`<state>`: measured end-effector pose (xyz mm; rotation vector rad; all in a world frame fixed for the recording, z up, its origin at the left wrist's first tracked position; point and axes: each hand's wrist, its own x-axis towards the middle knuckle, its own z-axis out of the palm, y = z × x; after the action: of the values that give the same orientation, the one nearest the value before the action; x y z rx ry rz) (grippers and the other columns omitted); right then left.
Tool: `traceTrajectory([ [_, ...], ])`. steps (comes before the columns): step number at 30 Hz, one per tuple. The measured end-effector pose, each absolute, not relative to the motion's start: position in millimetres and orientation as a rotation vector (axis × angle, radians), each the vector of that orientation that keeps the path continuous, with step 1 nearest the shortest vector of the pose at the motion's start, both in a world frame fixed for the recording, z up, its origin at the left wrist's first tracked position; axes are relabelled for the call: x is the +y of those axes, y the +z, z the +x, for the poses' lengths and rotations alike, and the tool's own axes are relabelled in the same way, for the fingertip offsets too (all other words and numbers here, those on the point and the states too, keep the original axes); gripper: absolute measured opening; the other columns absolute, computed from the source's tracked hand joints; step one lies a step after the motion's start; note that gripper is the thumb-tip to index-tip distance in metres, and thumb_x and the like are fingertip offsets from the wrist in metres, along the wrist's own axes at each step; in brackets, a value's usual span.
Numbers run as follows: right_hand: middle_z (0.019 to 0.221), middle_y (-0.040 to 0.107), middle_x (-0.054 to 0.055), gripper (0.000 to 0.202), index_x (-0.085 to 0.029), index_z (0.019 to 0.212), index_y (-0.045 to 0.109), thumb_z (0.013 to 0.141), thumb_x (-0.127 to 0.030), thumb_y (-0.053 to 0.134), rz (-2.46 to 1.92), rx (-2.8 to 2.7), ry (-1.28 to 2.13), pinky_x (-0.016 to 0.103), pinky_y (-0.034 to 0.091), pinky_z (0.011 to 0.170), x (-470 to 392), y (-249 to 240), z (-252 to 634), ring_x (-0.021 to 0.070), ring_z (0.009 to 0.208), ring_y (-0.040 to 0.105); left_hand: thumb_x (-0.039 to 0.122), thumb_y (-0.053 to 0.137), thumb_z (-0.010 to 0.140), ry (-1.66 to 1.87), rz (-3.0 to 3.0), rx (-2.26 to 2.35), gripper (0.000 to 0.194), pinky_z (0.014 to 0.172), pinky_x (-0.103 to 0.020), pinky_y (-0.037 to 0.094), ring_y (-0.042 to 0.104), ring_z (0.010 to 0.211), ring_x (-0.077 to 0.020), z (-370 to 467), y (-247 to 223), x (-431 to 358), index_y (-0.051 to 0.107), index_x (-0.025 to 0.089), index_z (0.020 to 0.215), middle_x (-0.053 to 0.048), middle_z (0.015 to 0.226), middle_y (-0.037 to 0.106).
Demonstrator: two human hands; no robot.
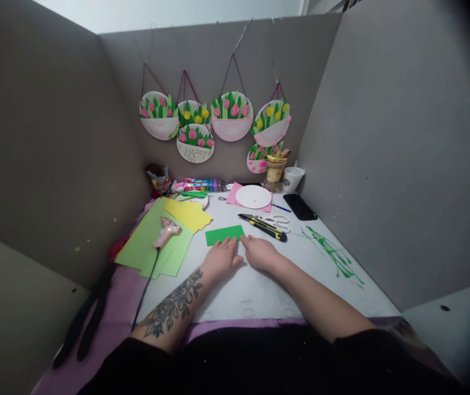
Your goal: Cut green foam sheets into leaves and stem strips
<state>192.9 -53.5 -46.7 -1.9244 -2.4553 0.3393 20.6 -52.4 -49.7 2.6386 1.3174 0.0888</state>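
Note:
A bright green paper strip [223,235] lies on the white tabletop in front of me. My left hand [222,258] rests on its near edge, fingers stretched out flat and thumb spread to the right. At the strip's right end, my right hand [261,253] has its fingertips closed at the corner, with the other fingers curled under and partly hidden. Just beyond the right hand are a black-and-yellow utility knife [266,227] and white-handled scissors [278,221]. Left of the strip, a pink hot glue gun [166,234] lies on light green paper sheets [136,244].
Yellow paper [188,214] lies behind the glue gun. A white paper plate [253,196] sits on pink paper at the back. On the right are a black phone [300,207] and green paper scraps [329,249]. Paper-plate flower baskets [231,129] hang on the grey partition.

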Motion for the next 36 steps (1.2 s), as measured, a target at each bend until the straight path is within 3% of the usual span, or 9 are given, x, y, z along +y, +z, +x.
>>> traceTrajectory([
  [6,0.139,0.048,0.024,0.059,-0.013,0.145,0.036,0.086,-0.017,0.039,-1.949,-2.454,0.364,0.039,0.046,0.089,-54,-46,193,0.0303,0.116,0.058,0.037,0.038,0.094,0.045,2.655,1.601,0.041,0.105,-0.047,0.033,0.044,0.129,-0.0289,-3,-45,-57,0.053,0.013,0.124,-0.015,0.137,0.053],
  [13,0.133,0.055,0.02,0.054,-0.014,0.141,0.043,0.087,-0.019,0.039,-1.956,-2.425,0.381,0.039,0.046,0.091,-49,-46,194,0.0297,0.118,0.056,0.029,0.035,0.093,0.011,2.598,1.786,0.03,0.1,-0.05,0.035,0.055,0.113,-0.0265,-21,-41,-57,0.061,0.016,0.103,-0.012,0.117,0.064],
  [17,0.134,0.055,0.017,0.05,-0.01,0.137,0.048,0.09,-0.021,0.038,-1.706,-2.385,0.282,0.041,0.032,0.107,-51,-43,178,0.0291,0.133,0.04,0.025,0.037,0.091,-0.016,2.607,1.774,0.028,0.096,-0.048,0.039,0.056,0.111,-0.0274,-21,-38,-59,0.061,0.015,0.103,-0.013,0.115,0.064],
  [22,0.151,0.036,0.011,0.059,-0.015,0.149,0.027,0.092,-0.026,0.036,-1.299,-2.578,0.422,0.048,0.018,0.115,-59,-43,144,0.026,0.143,0.02,0.016,0.038,0.088,-0.019,2.616,1.758,0.035,0.094,-0.046,0.04,0.056,0.112,-0.0276,-22,-37,-59,0.058,0.014,0.117,-0.016,0.116,0.064],
  [26,0.155,0.026,0.014,0.066,-0.011,0.152,0.017,0.093,-0.035,0.036,-1.26,-2.647,0.546,0.049,0.017,0.116,-60,-48,133,0.0273,0.143,0.02,0.018,0.045,0.085,-0.04,2.607,1.715,0.036,0.095,-0.045,0.04,0.055,0.115,-0.0287,-23,-31,-60,0.057,0.015,0.119,-0.016,0.117,0.064],
  [30,0.154,0.025,0.016,0.07,-0.008,0.151,0.021,0.093,-0.044,0.038,-1.312,-2.636,0.583,0.045,0.019,0.115,-60,-50,137,0.0291,0.144,0.018,0.02,0.049,0.084,-0.065,2.594,1.721,0.032,0.095,-0.045,0.04,0.055,0.116,-0.0289,-21,-24,-62,0.057,0.017,0.115,-0.015,0.118,0.063],
  [36,0.151,0.031,0.02,0.073,-0.001,0.147,0.028,0.091,-0.046,0.041,-1.439,-2.64,0.51,0.043,0.024,0.114,-61,-50,149,0.0323,0.142,0.023,0.015,0.044,0.084,-0.069,2.59,1.738,0.03,0.096,-0.047,0.039,0.056,0.115,-0.0286,-22,-29,-60,0.058,0.014,0.11,-0.016,0.117,0.064],
])
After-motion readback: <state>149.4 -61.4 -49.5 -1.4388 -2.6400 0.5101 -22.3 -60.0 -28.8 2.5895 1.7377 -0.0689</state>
